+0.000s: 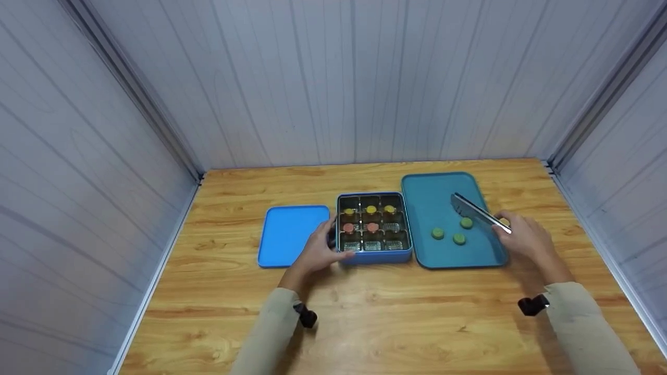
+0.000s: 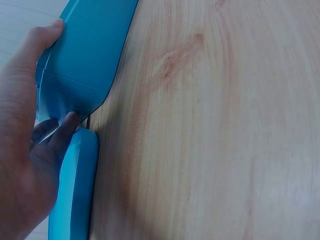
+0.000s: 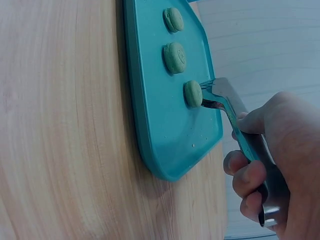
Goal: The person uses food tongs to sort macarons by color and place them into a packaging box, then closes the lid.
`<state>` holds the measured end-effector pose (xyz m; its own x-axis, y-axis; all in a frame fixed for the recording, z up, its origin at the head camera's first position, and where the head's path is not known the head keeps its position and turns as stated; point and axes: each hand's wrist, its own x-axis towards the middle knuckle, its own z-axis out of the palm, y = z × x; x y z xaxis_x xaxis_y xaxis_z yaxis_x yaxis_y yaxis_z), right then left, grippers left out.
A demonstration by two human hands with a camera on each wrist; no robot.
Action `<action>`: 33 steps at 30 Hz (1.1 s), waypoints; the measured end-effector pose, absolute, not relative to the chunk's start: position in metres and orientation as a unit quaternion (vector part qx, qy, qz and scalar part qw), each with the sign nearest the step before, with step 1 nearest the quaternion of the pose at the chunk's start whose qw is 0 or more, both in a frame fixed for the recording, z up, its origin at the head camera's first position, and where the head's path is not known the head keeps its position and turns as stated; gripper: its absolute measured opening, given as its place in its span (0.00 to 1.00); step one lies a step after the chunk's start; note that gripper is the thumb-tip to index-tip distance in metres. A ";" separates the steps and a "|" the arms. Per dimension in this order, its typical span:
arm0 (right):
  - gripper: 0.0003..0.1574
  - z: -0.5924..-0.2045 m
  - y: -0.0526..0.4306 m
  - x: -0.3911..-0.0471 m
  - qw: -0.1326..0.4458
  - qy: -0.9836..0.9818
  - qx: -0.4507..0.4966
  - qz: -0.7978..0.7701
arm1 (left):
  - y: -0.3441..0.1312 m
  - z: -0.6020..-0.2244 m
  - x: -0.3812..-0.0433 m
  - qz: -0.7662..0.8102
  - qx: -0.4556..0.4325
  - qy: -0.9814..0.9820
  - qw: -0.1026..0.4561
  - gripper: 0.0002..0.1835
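My right hand [image 1: 526, 237] grips metal serving tongs [image 1: 482, 212] above the right part of a teal tray [image 1: 432, 200]. In the right wrist view, the toothed tongs' tips are right at the edge of the nearest green macaron [image 3: 193, 94]. Two more green macarons [image 3: 175, 57] [image 3: 174, 20] lie along the tray. My left hand [image 1: 319, 250] touches the front left corner of a blue box [image 1: 378, 257], thumb along its front and fingers at its left side. Inside, a divided insert holds three yellow macarons [image 1: 371, 209] in the back row and two pink ones [image 1: 372, 227] in the middle row.
A flat blue lid [image 1: 292, 234] lies left of the box, close beside it. The tray stands right against the box's other side. Pale panel walls [image 1: 333, 88] enclose the wooden table [image 1: 365, 317] at the back and sides. Crumbs dot the tray.
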<state>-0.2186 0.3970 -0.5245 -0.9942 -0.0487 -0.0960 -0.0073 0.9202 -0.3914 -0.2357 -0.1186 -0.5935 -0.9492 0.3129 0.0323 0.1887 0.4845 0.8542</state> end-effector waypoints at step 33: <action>0.19 -0.503 0.377 -0.224 -0.009 0.977 -0.092 -0.194 | -0.119 -0.594 -0.238 0.483 0.138 0.862 0.068 0.67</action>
